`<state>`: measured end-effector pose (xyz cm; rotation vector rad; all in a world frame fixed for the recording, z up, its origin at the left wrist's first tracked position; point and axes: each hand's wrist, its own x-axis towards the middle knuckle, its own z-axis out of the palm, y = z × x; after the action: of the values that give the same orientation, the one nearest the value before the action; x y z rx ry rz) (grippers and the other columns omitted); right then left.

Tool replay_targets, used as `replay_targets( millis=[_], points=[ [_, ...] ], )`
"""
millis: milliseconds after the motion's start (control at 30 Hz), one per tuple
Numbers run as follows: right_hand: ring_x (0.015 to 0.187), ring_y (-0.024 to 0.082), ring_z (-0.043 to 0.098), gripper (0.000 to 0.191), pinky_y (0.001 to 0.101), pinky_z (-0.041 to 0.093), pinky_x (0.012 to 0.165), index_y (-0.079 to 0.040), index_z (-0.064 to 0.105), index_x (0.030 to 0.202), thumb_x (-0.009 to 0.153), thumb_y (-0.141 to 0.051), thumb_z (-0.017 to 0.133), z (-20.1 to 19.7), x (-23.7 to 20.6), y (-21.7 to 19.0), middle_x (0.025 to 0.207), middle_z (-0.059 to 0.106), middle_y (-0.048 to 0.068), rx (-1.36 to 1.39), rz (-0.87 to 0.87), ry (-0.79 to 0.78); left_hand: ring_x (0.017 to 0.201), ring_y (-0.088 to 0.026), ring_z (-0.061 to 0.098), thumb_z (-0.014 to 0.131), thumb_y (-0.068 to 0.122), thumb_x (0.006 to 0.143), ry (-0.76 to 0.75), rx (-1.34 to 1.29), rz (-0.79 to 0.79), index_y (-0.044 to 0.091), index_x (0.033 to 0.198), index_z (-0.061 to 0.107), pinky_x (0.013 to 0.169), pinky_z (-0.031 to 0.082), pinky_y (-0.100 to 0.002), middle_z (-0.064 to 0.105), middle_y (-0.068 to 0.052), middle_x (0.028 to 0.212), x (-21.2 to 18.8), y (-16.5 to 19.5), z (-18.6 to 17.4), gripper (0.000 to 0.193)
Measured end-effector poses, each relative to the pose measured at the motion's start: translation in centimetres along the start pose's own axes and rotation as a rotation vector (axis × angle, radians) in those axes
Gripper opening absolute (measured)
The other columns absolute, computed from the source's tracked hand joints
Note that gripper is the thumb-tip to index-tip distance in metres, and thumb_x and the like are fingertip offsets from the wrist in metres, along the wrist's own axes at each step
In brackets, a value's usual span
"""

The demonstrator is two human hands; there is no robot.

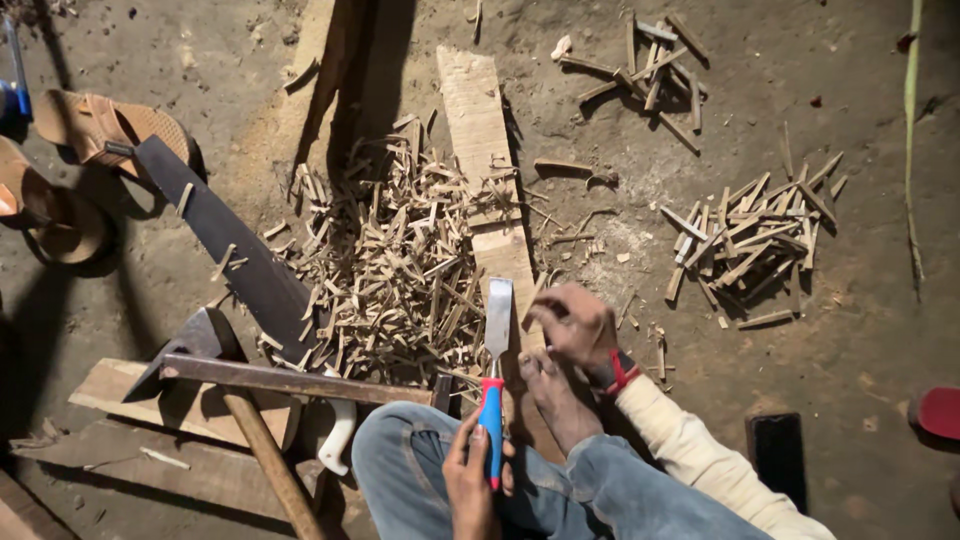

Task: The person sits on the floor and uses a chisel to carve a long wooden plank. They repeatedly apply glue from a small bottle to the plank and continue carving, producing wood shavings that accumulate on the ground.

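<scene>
My left hand [470,485] grips the blue and red handle of a wide flat chisel [497,330], blade pointing away from me over a long wooden plank [485,150] on the dirt floor. My right hand [575,325], with a red band at the wrist, rests on the plank just right of the blade. Its fingers pinch a small wood sliver [540,288]. My bare foot [550,395] presses on the near end of the plank. A heap of wood chips [390,270] lies left of the plank.
Piles of short cut wooden pegs lie at the right [755,235] and far right [650,70]. A saw blade [235,250], an adze with wooden handle [260,440] and boards sit left. Sandals [100,125] are far left, a dark phone [777,455] near right.
</scene>
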<state>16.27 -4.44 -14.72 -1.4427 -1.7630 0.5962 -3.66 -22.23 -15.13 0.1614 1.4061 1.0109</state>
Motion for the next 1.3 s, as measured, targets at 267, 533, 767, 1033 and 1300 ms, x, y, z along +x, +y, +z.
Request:
replay_targets(
  millis=[267,533,767,1033,1300],
  points=[
    [0.105,0.028,0.071,0.033,0.0389,0.055,0.094,-0.009,0.072,0.120,0.087,-0.012,0.071,1.0,3.1,3.3,0.111,0.075,0.012,0.069,0.142,-0.090,0.038,-0.017,0.056,0.057,0.028,0.096,-0.012,0.004,0.029,0.005,0.132,0.062,0.034,0.042,-0.030,0.070,-0.014,0.066,0.3,-0.6,-0.3,0.043],
    [0.089,0.020,0.074,0.026,0.0320,0.058,0.081,-0.004,0.077,0.115,0.090,-0.009,0.076,0.4,2.6,5.3,0.102,0.079,0.012,0.442,0.500,-0.141,0.041,-0.014,0.053,0.059,0.025,0.097,0.032,-0.007,-0.006,0.006,0.134,0.063,0.036,0.039,-0.028,0.069,-0.012,0.069,-0.6,0.6,0.8,0.042],
    [0.089,0.013,0.075,0.025,0.0240,0.062,0.082,0.000,0.074,0.115,0.090,-0.005,0.072,0.2,2.6,4.7,0.105,0.077,0.007,0.837,0.606,0.205,0.056,-0.011,0.059,0.061,0.012,0.094,0.405,0.213,0.414,0.006,0.137,0.054,0.048,0.046,-0.025,0.071,-0.010,0.080,-2.1,1.3,2.6,0.044],
    [0.077,0.014,0.071,0.014,0.0275,0.057,0.070,-0.008,0.078,0.096,0.085,-0.015,0.083,5.2,2.8,1.2,0.089,0.076,0.007,0.238,0.398,0.277,0.073,-0.015,0.068,0.064,0.007,0.094,0.262,0.161,0.582,-0.002,0.134,0.056,0.068,0.055,-0.026,0.072,-0.014,0.096,-2.0,-0.2,2.0,0.042],
    [0.070,0.015,0.070,0.019,0.0284,0.056,0.064,-0.011,0.076,0.096,0.084,-0.023,0.084,6.8,3.5,1.0,0.082,0.075,0.006,0.073,0.244,0.152,0.095,-0.018,0.068,0.067,0.002,0.092,0.281,0.327,0.787,-0.003,0.133,0.057,0.089,0.053,-0.030,0.067,-0.016,0.114,-2.8,-0.3,2.0,0.043]
  ],
)
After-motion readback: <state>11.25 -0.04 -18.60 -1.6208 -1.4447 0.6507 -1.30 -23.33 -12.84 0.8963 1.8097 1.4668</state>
